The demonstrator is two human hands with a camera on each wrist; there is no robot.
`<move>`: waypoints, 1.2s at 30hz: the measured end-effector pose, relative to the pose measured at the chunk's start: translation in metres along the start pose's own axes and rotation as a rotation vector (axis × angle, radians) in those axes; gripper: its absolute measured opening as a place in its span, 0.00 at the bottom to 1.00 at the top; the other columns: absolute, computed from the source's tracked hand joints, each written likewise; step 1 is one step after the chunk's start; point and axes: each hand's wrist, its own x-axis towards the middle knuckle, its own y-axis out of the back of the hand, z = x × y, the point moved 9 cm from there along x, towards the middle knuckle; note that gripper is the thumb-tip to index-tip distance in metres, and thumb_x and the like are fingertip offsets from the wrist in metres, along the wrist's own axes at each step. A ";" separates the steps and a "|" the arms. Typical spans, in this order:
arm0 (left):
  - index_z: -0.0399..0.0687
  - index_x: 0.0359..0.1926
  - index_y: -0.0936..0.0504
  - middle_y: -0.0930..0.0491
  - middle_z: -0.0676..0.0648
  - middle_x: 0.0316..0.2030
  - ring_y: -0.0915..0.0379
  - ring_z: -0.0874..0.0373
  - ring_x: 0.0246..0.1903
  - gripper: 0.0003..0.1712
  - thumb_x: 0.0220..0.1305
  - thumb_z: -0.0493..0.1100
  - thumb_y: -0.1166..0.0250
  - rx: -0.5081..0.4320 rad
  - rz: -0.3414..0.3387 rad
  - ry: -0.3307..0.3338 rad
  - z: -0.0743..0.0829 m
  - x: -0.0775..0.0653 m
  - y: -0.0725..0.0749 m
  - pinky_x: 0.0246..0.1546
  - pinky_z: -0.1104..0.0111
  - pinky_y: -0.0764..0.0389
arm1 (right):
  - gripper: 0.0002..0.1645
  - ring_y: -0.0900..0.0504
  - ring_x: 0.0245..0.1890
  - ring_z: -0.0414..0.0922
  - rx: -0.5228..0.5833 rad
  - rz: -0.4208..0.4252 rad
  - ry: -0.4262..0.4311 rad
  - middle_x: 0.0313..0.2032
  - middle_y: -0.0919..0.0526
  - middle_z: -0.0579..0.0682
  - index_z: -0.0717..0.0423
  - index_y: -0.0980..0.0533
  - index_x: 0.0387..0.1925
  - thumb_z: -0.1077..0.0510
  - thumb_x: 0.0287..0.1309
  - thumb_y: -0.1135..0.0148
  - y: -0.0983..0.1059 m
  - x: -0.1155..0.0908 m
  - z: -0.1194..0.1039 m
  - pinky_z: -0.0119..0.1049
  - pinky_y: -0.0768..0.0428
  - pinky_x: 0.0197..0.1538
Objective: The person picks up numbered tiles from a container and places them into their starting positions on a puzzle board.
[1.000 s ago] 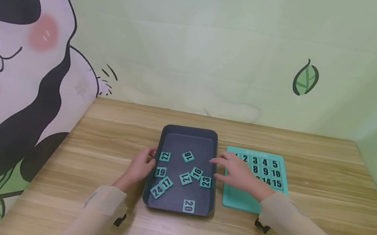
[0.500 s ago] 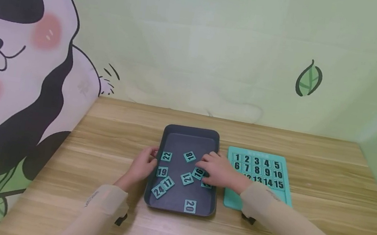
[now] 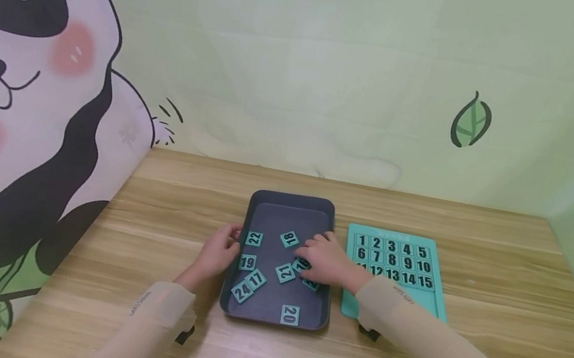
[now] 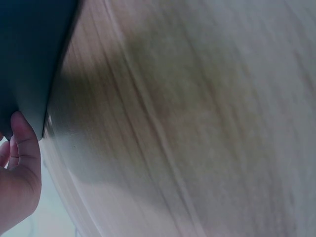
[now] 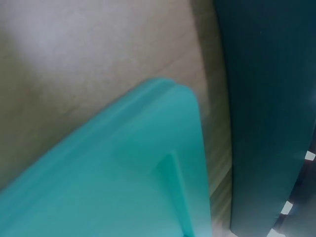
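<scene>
In the head view, my right hand reaches over the right rim of the dark tray. Its fingers and thumb pinch the number 16 tile, partly covering it. Beneath that hand the number 23 tile is mostly hidden. My left hand rests against the tray's left outer side; the left wrist view shows its thumb touching the wall. Around the tray lie tiles 18, 21, 22, 19, 17, 24 and 20.
Right of the tray, a turquoise number board holds tiles 1 to 15 in rows, with bare surface below them. My right forearm crosses its lower part. Both stand on a wooden table before a printed wall.
My right hand has moved left from above the number board into the tray, onto the number 16 tile. The number 23 tile has shifted and tilted slightly. My left hand stays at the tray's side.
</scene>
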 end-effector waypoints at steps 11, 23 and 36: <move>0.40 0.59 0.38 0.30 0.41 0.47 0.29 0.51 0.42 0.24 0.60 0.34 0.52 -0.002 0.000 -0.018 0.001 -0.001 -0.001 0.42 0.62 0.24 | 0.29 0.26 0.43 0.44 0.051 0.012 -0.059 0.41 0.18 0.47 0.49 0.22 0.44 0.35 0.45 0.43 -0.008 0.001 0.001 0.54 0.41 0.58; 0.41 0.59 0.37 0.30 0.42 0.46 0.29 0.52 0.42 0.24 0.59 0.34 0.52 -0.002 0.003 -0.014 0.000 0.000 -0.001 0.42 0.62 0.24 | 0.24 0.27 0.35 0.42 0.086 0.018 -0.014 0.26 0.22 0.41 0.48 0.23 0.45 0.49 0.42 0.37 -0.003 -0.003 -0.009 0.52 0.37 0.55; 0.41 0.59 0.37 0.30 0.42 0.46 0.29 0.52 0.42 0.24 0.59 0.34 0.52 -0.002 0.005 -0.019 0.002 -0.001 0.000 0.42 0.62 0.24 | 0.22 0.27 0.42 0.45 0.120 0.103 -0.007 0.41 0.22 0.48 0.53 0.23 0.44 0.50 0.44 0.38 0.004 -0.010 -0.008 0.45 0.31 0.50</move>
